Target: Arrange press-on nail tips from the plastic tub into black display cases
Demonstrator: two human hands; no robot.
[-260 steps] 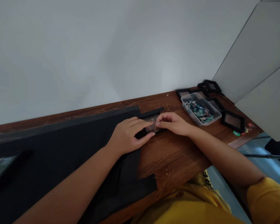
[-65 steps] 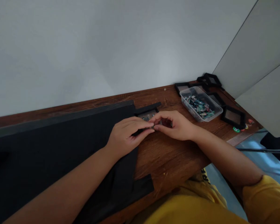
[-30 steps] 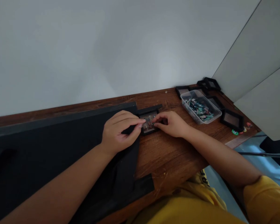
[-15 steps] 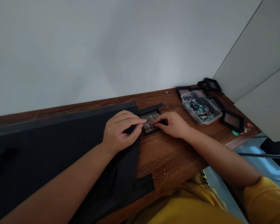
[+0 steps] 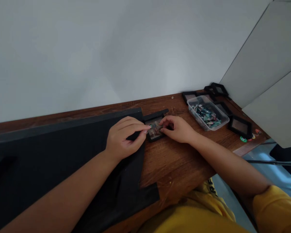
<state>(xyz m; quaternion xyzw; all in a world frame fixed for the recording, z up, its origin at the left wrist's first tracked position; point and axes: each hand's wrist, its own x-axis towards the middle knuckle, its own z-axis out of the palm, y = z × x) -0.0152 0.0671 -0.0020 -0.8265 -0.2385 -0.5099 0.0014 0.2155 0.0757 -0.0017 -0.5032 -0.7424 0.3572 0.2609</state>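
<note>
A small black frame (image 5: 155,138) lies about midway between the desk's (image 5: 174,161) far and near edges, just beside the black mat's (image 5: 63,142) right end, with small pieces (image 5: 156,127) inside it. The left hand (image 5: 126,137) is at its left side, thumb and forefinger close together; the right hand (image 5: 176,129) reaches over its right side, fingers curled inward. I cannot tell whether either pinches a piece. Working so close together, a fingertip could nudge pieces already laid, or a bump to the rim could shift them all. The right forearm crosses the desk's near edge; swung toward the right, it could knock the plastic tub (image 5: 198,119), or brush the loose charms (image 5: 243,139) off near the right corner.
</note>
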